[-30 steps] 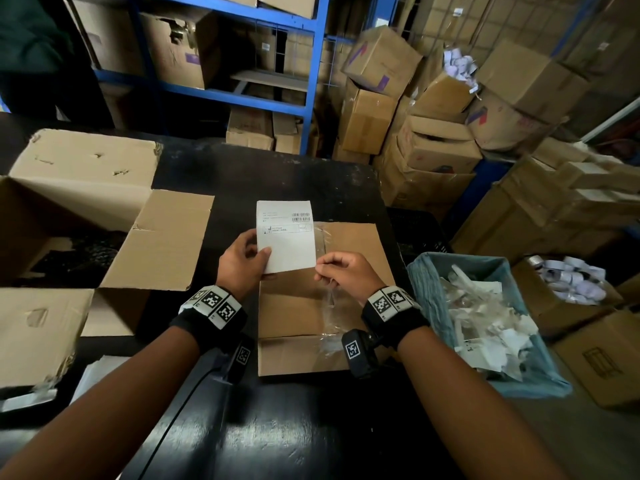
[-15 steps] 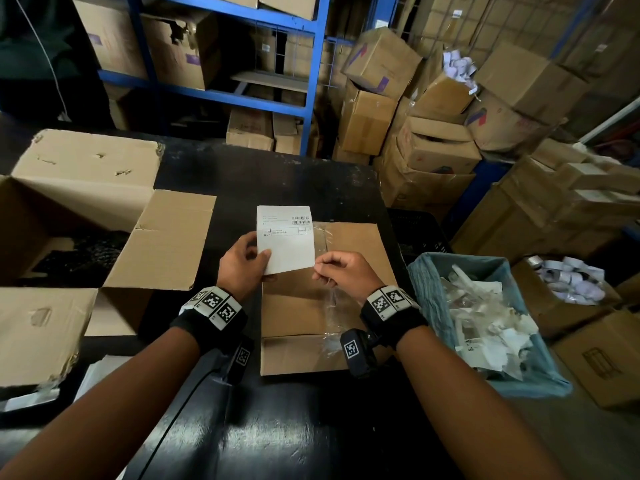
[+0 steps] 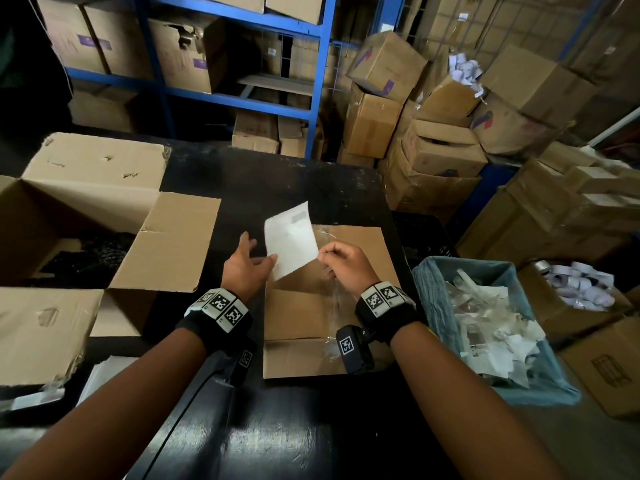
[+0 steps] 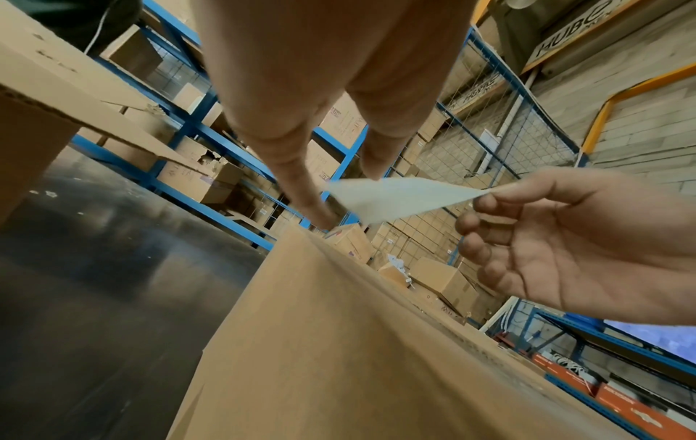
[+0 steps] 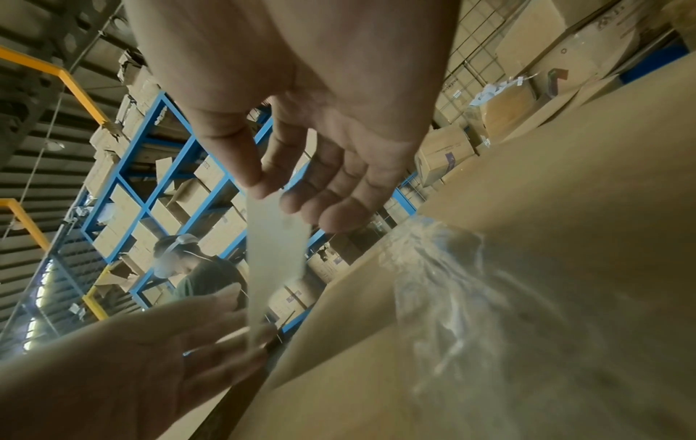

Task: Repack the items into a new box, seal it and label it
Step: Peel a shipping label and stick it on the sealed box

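A white shipping label (image 3: 291, 240) hangs tilted over the small taped cardboard box (image 3: 311, 323) on the black table (image 3: 277, 174). My right hand (image 3: 325, 254) pinches the label's lower right corner between thumb and forefinger, which the right wrist view shows close up (image 5: 263, 190). My left hand (image 3: 249, 261) is spread with straight fingers just left of the label; its fingertips (image 5: 241, 339) touch the label's lower edge without gripping it. In the left wrist view the label (image 4: 395, 199) floats between both hands above the box top (image 4: 339, 342). Clear tape (image 5: 444, 282) runs along the box seam.
A large open carton (image 3: 86, 237) with dark items inside fills the table's left side. A blue bin (image 3: 429, 299) of paper scraps stands right of the table. Blue shelving (image 3: 322, 81) and stacked cartons (image 3: 440, 157) lie behind. Another person (image 5: 199, 274) stands far off.
My left hand has let go of the label's lower left corner and opened out. The label has swung clockwise and now hangs from my right hand's pinch alone.
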{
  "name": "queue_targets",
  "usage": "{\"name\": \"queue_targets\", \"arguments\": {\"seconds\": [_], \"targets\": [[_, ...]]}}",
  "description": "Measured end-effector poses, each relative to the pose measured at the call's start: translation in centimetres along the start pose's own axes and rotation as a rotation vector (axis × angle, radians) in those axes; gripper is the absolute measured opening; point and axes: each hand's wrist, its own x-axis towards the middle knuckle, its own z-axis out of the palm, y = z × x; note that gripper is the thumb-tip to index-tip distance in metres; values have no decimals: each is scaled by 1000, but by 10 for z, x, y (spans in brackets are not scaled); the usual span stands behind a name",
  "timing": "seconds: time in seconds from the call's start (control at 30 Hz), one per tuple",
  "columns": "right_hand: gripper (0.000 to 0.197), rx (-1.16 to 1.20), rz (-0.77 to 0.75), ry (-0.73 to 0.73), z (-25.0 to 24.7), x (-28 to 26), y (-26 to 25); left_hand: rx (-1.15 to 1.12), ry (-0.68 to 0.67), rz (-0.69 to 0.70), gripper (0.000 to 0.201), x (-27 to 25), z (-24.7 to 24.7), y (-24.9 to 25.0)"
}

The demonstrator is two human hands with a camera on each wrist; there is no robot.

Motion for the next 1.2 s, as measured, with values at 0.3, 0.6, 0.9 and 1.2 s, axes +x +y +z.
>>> {"name": "queue_targets", "arguments": {"seconds": [0.3, 0.6, 0.9, 1.2], "targets": [[5, -150, -171, -55, 17, 18, -9, -65, -131, 369, 16, -3, 2, 5], [12, -294, -301, -79, 39, 32, -10, -404, -209, 126, 17, 2, -4, 2], [10, -281, -246, -108, 46, 36, -13, -518, -182, 45, 17, 4, -5, -3], [3, -105, -2, 108, 39, 36, -18, -542, -61, -4, 9, 12, -5, -10]]}}
